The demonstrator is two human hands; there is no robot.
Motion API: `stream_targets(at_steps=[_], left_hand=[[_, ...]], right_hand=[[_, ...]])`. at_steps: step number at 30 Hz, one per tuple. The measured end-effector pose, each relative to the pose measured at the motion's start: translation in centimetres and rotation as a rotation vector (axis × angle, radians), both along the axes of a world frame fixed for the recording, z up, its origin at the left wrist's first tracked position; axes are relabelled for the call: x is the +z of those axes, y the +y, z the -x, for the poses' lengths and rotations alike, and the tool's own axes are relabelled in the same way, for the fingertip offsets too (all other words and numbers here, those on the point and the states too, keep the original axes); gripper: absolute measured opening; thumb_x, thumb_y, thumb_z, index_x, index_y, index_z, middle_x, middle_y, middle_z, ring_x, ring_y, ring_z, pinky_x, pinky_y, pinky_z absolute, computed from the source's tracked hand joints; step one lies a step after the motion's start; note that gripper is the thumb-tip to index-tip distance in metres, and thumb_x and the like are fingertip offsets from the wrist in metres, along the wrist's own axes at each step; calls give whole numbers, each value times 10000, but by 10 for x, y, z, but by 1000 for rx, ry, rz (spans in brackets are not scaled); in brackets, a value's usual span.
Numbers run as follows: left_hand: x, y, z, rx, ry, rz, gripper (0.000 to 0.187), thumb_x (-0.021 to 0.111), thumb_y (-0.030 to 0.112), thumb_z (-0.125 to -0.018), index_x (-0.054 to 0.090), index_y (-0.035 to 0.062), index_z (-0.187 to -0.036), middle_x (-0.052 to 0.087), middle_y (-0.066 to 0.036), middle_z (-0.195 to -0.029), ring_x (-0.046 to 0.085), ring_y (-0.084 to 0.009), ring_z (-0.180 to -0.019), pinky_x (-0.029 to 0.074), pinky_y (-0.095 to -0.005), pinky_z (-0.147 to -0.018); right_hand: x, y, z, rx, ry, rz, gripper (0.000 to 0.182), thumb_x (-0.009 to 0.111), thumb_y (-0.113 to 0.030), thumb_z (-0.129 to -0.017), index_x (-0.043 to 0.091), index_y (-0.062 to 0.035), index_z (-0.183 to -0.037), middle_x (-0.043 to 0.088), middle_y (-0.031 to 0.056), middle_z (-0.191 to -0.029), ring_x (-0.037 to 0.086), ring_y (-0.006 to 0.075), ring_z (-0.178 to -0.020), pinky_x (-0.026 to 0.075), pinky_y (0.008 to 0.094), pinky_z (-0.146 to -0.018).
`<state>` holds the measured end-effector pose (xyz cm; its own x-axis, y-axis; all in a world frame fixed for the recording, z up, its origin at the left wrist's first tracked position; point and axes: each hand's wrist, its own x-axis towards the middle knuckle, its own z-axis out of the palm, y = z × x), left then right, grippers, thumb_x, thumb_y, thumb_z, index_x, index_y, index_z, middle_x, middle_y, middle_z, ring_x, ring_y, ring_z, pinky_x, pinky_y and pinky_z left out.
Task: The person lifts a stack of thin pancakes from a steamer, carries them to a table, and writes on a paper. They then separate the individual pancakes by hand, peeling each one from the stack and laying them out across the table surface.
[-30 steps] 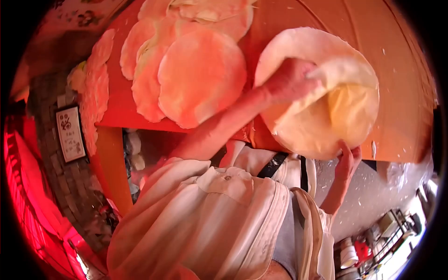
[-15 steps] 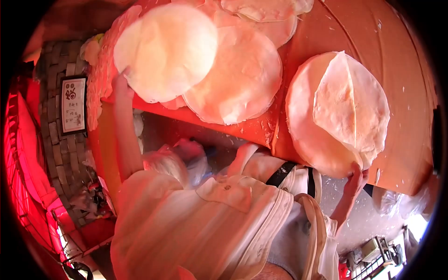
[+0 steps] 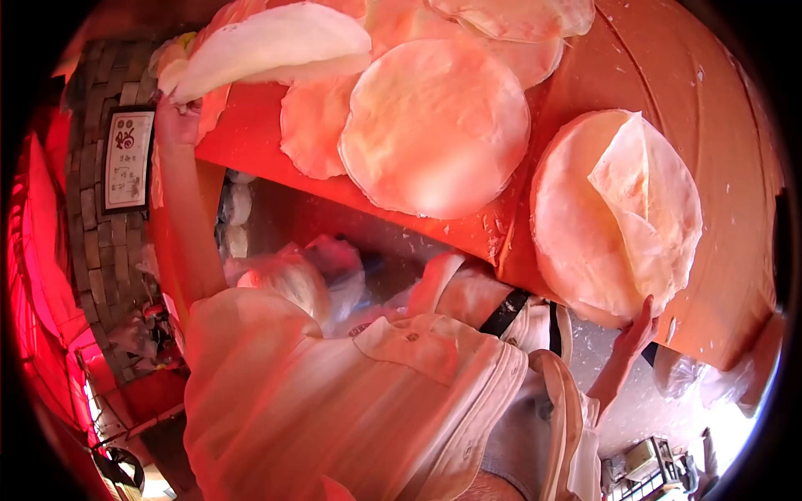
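Observation:
At the upper left my left hand [image 3: 180,117] is closed on the near edge of a pale round flatbread [image 3: 271,46], which is lifted and seen nearly edge-on. Beside it, a stack of round flatbreads [image 3: 434,129] lies on the orange-covered table [image 3: 718,209]. My right hand [image 3: 641,324] is at the lower edge of another stack [image 3: 576,217] on the right, its fingers pinching the tip of a thin folded sheet [image 3: 639,188] that lies on top.
More flatbreads [image 3: 518,17] lie at the table's far side. Below the table edge are plastic bags [image 3: 338,275]. A framed sign [image 3: 129,159] is on the left, and a metal rack [image 3: 652,468] stands at the lower right.
My left hand has moved left and up, and its flatbread has tilted from face-on to nearly edge-on. The folded sheet on the right stack looks narrower.

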<state>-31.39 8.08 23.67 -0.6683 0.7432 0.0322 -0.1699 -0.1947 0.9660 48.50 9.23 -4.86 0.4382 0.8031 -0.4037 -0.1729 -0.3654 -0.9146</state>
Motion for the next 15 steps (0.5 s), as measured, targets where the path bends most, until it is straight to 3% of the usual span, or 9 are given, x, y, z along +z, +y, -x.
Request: stream_targets(at_steps=[1, 2, 5, 8, 10, 11, 13, 14, 15], left_hand=[[6, -5, -19, 226, 56, 10, 215, 452, 86, -938, 584, 13, -1091, 643, -131, -976, 636, -202, -817, 544, -309, -674], [2, -15, -17, 245, 16, -22, 227, 469, 122, -935, 560, 19, -1116, 616, -105, -881, 610, -189, -734, 534, -297, -644], [-57, -74, 36, 431, 16, 127, 223, 508, 109, -914, 563, 23, -1112, 610, -81, -885, 604, -174, -747, 530, -292, -657], [-143, -147, 72, 733, 103, 485, 227, 546, 97, -894, 565, 27, -1109, 605, -56, -888, 598, -158, -759, 526, -287, -671], [-182, -146, 68, 787, 201, 642, 234, 572, 88, -880, 567, 29, -1107, 601, -40, -891, 593, -148, -768, 523, -284, -679], [-198, -133, 61, 721, 259, 667, 239, 585, 84, -873, 567, 31, -1106, 599, -32, -892, 591, -143, -772, 522, -282, -684], [-228, -91, 30, 440, 387, 598, 251, 611, 76, -860, 569, 33, -1103, 595, -15, -895, 587, -133, -781, 519, -279, -693], [-240, -65, -16, 203, 466, 525, 283, 624, 90, -868, 566, 19, -1135, 597, -44, -931, 591, -133, -797, 519, -278, -718], [-240, -31, -89, -12, 557, 418, 304, 632, 93, -868, 565, 20, -1156, 605, -44, -964, 598, -134, -838, 517, -273, -736]], right_hand=[[-2, -2, -7, 26, -8, 36, 389, 656, -240, -889, 578, -30, -1206, 648, 29, -1027, 592, 87, -740, 404, 164, -515], [-4, -2, -9, 49, -15, 70, 402, 658, -240, -887, 571, -28, -1217, 648, 37, -1058, 615, 108, -778, 428, 165, -535], [-7, 1, -5, 20, -10, -30, 404, 661, -247, -884, 567, -40, -1219, 646, 36, -1059, 615, 110, -760, 442, 180, -521], [12, 5, 18, -127, 12, 79, 392, 689, -262, -858, 584, -77, -1187, 628, -3, -940, 521, 55, -627, 349, 184, -448], [5, -1, 1, -79, -39, 130, 251, 692, -287, -862, 602, -143, -1046, 480, -62, -627, 391, 42, -459, 270, 208, -382], [6, 1, 6, -123, -71, 135, 236, 698, -303, -859, 597, -144, -1001, 360, -77, -535, 310, 42, -402, 229, 217, -367], [11, 3, 15, -102, -173, 107, 261, 695, -327, -860, 620, -103, -971, 400, -69, -535, 328, 43, -398, 246, 221, -367], [19, 0, 16, -29, -150, 116, 316, 667, -310, -888, 633, -51, -1067, 515, -56, -669, 385, 36, -481, 282, 212, -415], [25, 0, 19, -3, -178, 124, 321, 652, -299, -898, 628, -37, -1083, 547, -47, -701, 409, 30, -505, 304, 200, -439]])
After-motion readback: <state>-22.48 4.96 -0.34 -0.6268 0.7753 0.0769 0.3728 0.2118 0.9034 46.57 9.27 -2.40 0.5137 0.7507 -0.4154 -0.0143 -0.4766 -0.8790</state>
